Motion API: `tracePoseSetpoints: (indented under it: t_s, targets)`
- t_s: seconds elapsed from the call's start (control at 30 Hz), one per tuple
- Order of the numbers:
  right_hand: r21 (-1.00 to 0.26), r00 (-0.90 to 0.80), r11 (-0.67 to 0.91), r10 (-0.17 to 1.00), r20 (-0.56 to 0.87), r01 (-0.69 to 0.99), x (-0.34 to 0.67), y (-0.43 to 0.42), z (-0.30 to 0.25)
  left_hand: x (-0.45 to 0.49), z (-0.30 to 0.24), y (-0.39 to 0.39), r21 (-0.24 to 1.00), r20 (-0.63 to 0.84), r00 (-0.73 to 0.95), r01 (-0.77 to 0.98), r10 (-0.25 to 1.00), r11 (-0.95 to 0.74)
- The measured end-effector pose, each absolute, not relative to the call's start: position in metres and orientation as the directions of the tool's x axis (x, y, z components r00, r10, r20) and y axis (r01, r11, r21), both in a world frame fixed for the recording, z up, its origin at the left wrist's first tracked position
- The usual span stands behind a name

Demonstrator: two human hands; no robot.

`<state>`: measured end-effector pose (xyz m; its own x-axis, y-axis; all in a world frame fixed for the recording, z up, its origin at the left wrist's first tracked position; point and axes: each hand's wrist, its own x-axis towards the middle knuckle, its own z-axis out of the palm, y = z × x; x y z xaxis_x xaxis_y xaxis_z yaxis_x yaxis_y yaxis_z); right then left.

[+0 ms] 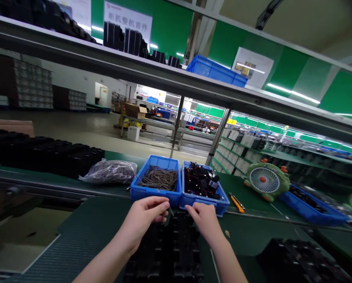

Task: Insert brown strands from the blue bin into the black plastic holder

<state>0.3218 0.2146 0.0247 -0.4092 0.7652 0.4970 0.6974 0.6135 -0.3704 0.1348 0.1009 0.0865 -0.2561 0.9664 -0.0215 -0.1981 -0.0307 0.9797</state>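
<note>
My left hand [149, 214] pinches a thin grey pin-like piece [171, 212] between thumb and fingertips, its end pointing down. Below both hands stand rows of black moulded plastic parts [164, 255] on the green work surface. My right hand [204, 221] hangs over the right side of these parts, its fingers curled and thumb pointing left; whatever it may hold is hidden. Just beyond the left hand is a blue bin [156, 193] full of similar thin grey pieces [160, 179]. Beside it, a second blue bin [204, 201] holds small black components with wires [201, 181].
A clear plastic bag of grey pieces [112, 171] lies left of the bins. To the right are an orange utility knife [237, 203], a green fan [264, 180] and another blue bin [317, 212]. More black parts [302, 259] stand front right. A shelf [164, 74] spans overhead.
</note>
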Motion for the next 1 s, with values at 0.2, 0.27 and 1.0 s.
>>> tracePoseSetpoints:
  t_s: [0.2, 0.27, 1.0]
  targets:
    - [-0.328, -0.417, 0.603, 0.767, 0.487, 0.727, 0.328, 0.215, 0.029, 0.132, 0.082, 0.103, 0.981, -0.023, -0.245, -0.193, 0.969, -0.025]
    - [-0.322, -0.42, 0.601, 0.769, 0.481, 0.731, 0.329, 0.215, 0.03, 0.13, 0.081, 0.103, 0.982, -0.017, -0.252, -0.184, 0.968, -0.03]
    - [-0.359, -0.437, 0.591, 0.793, 0.425, 0.723, 0.32, 0.204, 0.033, 0.061, 0.06, 0.126, 0.717, 0.147, -0.116, 0.697, 0.982, -0.025]
